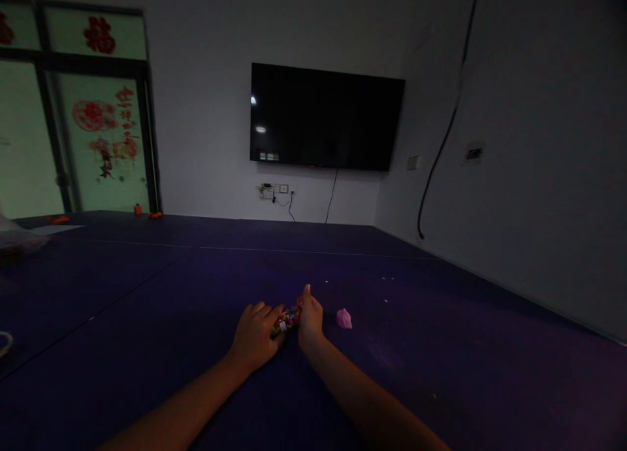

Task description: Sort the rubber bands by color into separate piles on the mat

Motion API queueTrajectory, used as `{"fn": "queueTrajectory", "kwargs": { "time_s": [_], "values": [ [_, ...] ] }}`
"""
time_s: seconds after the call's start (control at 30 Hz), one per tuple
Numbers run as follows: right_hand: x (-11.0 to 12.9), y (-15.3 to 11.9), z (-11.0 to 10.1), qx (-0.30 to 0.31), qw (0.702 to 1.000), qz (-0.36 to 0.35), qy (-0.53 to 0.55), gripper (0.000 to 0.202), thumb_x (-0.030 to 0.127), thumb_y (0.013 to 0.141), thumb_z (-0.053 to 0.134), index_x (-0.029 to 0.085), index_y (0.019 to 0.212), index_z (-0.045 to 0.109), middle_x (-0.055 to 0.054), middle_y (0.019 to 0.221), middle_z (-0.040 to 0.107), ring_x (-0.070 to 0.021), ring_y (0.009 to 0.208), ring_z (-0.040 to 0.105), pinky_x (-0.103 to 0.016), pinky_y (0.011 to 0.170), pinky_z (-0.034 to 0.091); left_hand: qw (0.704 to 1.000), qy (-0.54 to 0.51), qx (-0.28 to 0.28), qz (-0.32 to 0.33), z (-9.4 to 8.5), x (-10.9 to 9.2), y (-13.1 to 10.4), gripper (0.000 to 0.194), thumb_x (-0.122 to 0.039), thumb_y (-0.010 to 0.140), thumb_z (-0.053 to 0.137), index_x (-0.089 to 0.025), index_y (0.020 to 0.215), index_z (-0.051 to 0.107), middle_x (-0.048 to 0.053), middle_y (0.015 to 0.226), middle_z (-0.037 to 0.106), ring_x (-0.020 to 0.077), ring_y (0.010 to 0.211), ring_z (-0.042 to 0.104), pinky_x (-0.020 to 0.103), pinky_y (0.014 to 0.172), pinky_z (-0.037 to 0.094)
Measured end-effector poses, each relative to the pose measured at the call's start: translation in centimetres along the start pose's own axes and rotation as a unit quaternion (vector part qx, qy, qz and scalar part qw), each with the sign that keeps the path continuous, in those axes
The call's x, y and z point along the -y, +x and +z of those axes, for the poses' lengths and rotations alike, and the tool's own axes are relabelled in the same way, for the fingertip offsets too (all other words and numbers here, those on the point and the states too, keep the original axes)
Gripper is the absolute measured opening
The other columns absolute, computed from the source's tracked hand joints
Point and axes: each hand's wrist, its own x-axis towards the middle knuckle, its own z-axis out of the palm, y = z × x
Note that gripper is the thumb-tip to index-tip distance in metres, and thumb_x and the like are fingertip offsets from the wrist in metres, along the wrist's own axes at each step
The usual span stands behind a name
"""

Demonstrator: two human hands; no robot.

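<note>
1. Though bounded on the far side by a white wall (206, 124) and along the right by a side wall (529, 229), spreads wide as a purple surface (441, 346), with room to move left, right and far of the hands.
2. Crossed on the far side by a thin seam (294, 251), and on the left by a slanting seam (132, 290) running from near left to far.
3. Limited at far left by a whitish, bag-like heap (17, 236), cut off by the view.
4. Limited sooner on the right by a pink lump (343, 318), near the right hand (310, 317) but apart from it, with white flecks (386, 300) farther right.
5. See, in the near middle, between the left hand (256, 333) and the right, a shiny multicoloured object (290, 317).
6. Looks glossy and mottled, with red, pink and yellow-green, plus a white patch (283, 325) on the near side; too small and dim for finer detail.
7. Runs lengthwise from near left to far right; cannot tell front from back.
8. Gripped at the left end by the left hand, palm down, with curled fingers (258, 307).
9. Met at the right end by the right hand, thumb (307, 291) raised; cannot tell grip from mere contact there.
</note>
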Motion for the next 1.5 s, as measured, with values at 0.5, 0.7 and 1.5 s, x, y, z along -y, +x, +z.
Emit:
{"fn": "queueTrajectory", "kwargs": {
  "time_s": [0.5,0.7,1.5],
  "values": [
    [-0.5,-0.5,0.4,0.076,0.99,0.042,0.116,0.03,0.049,0.07,0.062,0.02,0.073,0.055,-0.002,0.065,0.062,-0.0168,0.06,0.059,-0.029,0.058,0.048,0.999,0.035,0.004,-0.021,-0.1,0.0,0.1,0.035,-0.025,0.075,0.061,-0.017,0.109,0.064,0.01,0.092,0.069,0.0279,0.088,0.058,0.037,0.074,0.04],
    [0.2,-0.7,0.1,0.115,0.98,0.045,0.156,0.03,0.044,0.07,0.065,0.019,0.085,0.059,-0.005,0.076,0.07,-0.0185,0.07,0.065,-0.031,0.066,0.05,0.999,0.04,0.013,-0.019,-0.3,-0.1,0.1,0.033,-0.027,0.077,0.058,-0.017,0.109,0.064,0.01,0.095,0.069,0.0272,0.089,0.057,0.038,0.076,0.04],
    [2.9,-2.1,0.2,0.146,0.985,-0.056,0.077,0.063,0.062,0.078,0.055,0.016,0.122,0.052,-0.01,0.087,0.072,-0.0244,0.082,0.07,-0.037,0.076,0.052,0.999,0.038,0.015,0.009,-0.6,-0.2,-0.1,0.034,-0.031,0.082,0.052,-0.015,0.11,0.062,0.011,0.09,0.067,0.0276,0.088,0.056,0.038,0.073,0.038]
  ]
}}
